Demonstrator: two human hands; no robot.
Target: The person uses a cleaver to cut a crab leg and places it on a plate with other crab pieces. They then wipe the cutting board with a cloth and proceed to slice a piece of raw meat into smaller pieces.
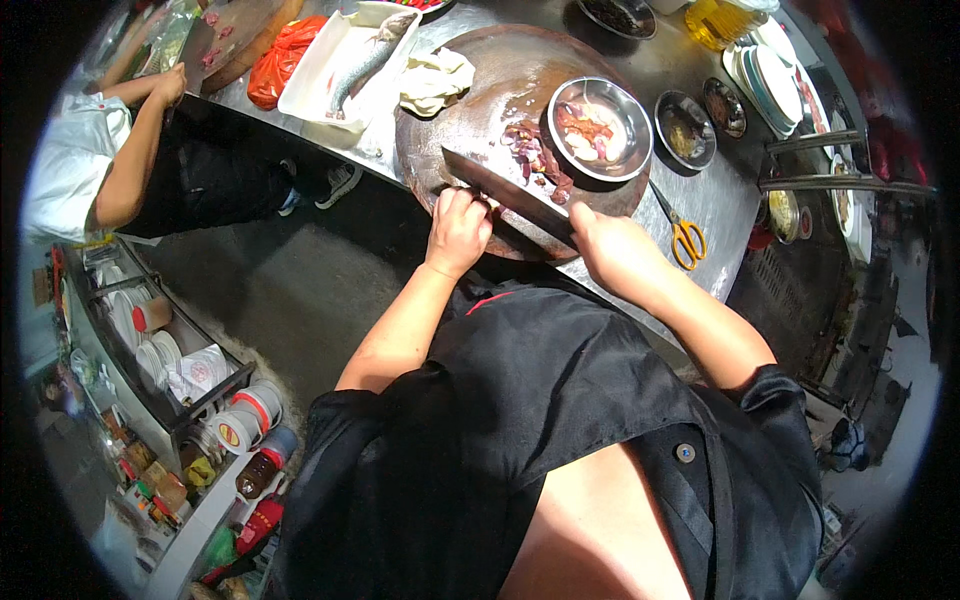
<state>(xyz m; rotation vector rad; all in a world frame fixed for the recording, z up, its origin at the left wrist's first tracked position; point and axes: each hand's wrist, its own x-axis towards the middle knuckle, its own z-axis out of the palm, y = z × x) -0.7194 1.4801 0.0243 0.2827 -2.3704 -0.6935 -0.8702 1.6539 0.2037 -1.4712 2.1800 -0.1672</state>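
My right hand [619, 251] is closed around the handle end of a wide cleaver [514, 195], whose blade reaches up and left over a round wooden chopping block [499, 60]. My left hand [459, 234] rests with curled fingers at the block's near edge, beside the blade. Its fingertips are on or close to small pieces that are mostly hidden. Beyond the blade lie chopped dark red and purplish pieces [529, 150]. On the block's right part stands a steel bowl [600, 129] with reddish and pale pieces in it.
Scissors [686, 241] with orange handles lie right of the block, near small bowls [685, 131] and stacked plates [765, 86]. A crumpled cloth [435, 81] touches the block's left side; beyond it, a white tray [304, 94] holds a fish [364, 67]. A co-worker [82, 165] stands left.
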